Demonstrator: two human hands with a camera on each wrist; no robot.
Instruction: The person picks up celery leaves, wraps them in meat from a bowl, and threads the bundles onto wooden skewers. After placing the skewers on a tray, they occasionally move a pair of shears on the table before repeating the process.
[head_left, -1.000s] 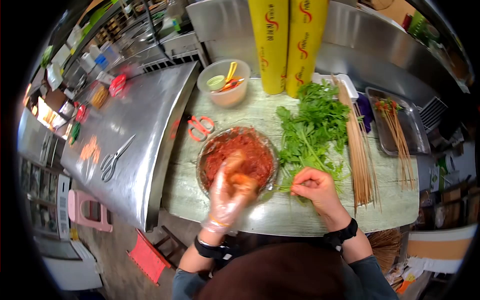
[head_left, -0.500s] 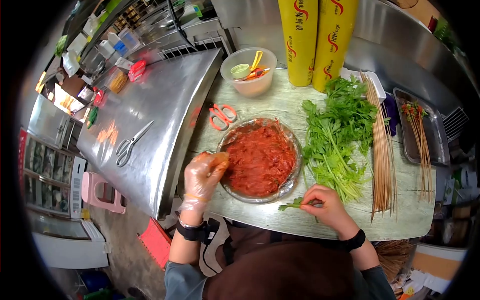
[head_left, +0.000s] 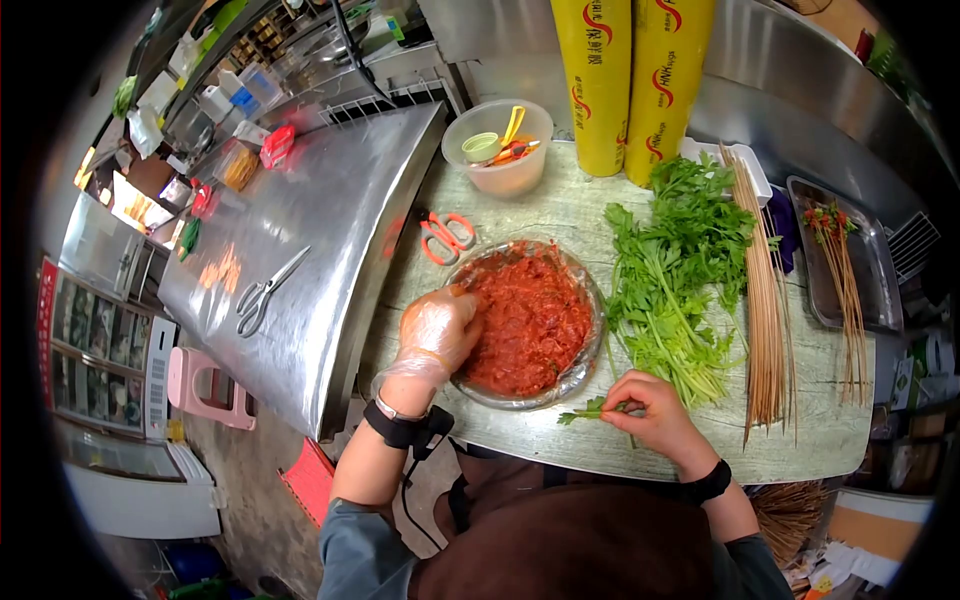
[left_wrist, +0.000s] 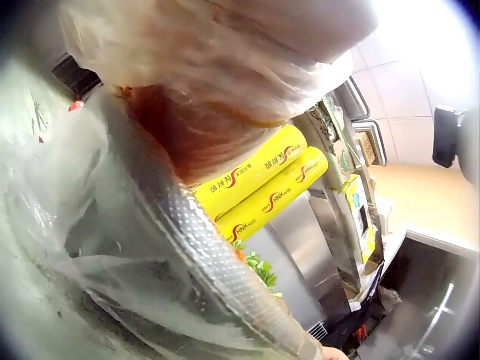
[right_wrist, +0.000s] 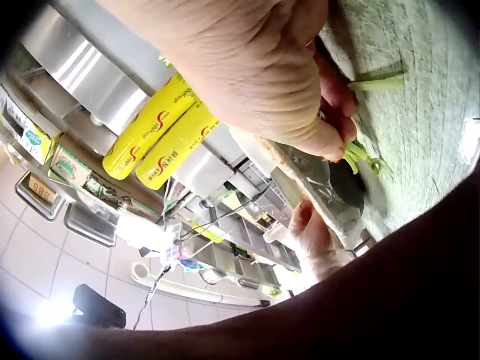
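Note:
Over the left rim of the steel bowl (head_left: 598, 345), lined with clear plastic, my left hand (head_left: 438, 325) wears a clear plastic glove. Its curled fingers reach the red minced meat mixture (head_left: 530, 320); the fingertips are hidden, so I cannot tell whether they hold any. Red smears the glove in the left wrist view. To the right of the bowl, my bare right hand (head_left: 650, 410) pinches a small green celery sprig (head_left: 583, 411) low over the table. A heap of leafy celery (head_left: 680, 290) lies just beyond it.
Wooden skewers (head_left: 766, 320) lie right of the celery. Filled skewers (head_left: 840, 270) rest on a metal tray (head_left: 880, 300). Two yellow film rolls (head_left: 630, 90) stand behind. Orange-handled scissors (head_left: 447, 238) and a plastic tub (head_left: 500, 170) lie beyond the bowl. Grey scissors (head_left: 262, 300) lie on the steel counter (head_left: 330, 220).
My left hand went from the bowl's middle out past its left rim, then back over the rim to the meat. My right hand still pinches the celery sprig. The head view shifted.

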